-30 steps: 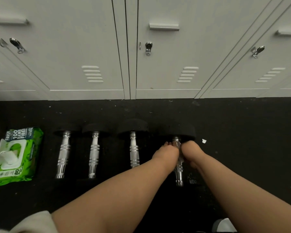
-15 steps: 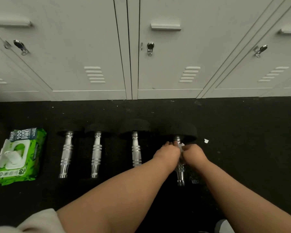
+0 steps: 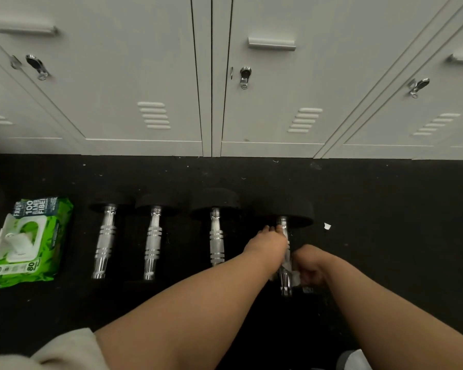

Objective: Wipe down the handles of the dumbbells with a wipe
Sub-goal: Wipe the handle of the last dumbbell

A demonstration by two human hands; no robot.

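Lying in a row on the black floor [image 3: 385, 236] are four dumbbells, and each one has a shiny silver handle and black round ends. Both hands are at the dumbbell on the right [image 3: 292, 209], the one farthest from the green pack. The left hand [image 3: 267, 243] sits on the far part of its handle [image 3: 282, 222], close to the black end, with its fingers curled over the bar. The right hand [image 3: 309, 265] is on the near part of the same handle, and its fingers curl around a white wipe [image 3: 294, 276] that is pressed on the metal. Only a little bit of the wipe peeks out by the fingers, and it is blurry. The other three dumbbells [image 3: 216, 236] lie to the left, side by side, and no hand touches them. A green pack of wipes [image 3: 51, 236] lies on the floor at the far left, just past the last dumbbell, and its white lid [image 3: 14, 243] is flipped open. A tiny white scrap [image 3: 327, 226] sits on the floor just to the right of the held dumbbell. Behind everything stand pale grey lockers [image 3: 145, 76] with silver latches
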